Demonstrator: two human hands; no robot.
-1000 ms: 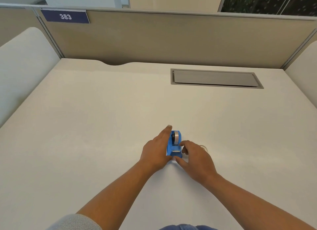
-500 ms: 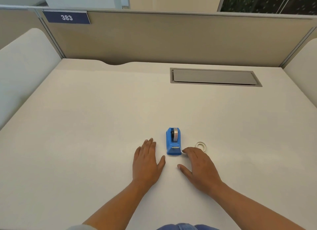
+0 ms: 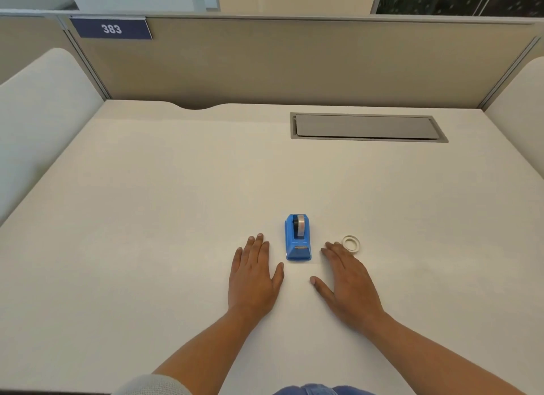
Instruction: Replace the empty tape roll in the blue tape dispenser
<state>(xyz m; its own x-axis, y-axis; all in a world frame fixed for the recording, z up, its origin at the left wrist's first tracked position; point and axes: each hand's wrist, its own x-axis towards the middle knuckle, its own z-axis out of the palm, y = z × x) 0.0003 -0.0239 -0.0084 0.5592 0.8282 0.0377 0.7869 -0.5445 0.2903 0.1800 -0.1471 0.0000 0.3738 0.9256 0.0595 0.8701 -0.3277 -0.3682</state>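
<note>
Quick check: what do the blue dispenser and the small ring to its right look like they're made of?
Blue dispenser: likely molded plastic, with uniform colour, rounded edges and a slight sheen. Small ring: pale and thin-walled with an open centre; plastic or cardboard core, too small to tell.

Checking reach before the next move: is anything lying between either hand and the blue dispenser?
Nothing visible does. The dispenser stands on bare desk between the left hand and the right hand, both flat and open. The small ring lies right of the right fingertips, not in the path.
</note>
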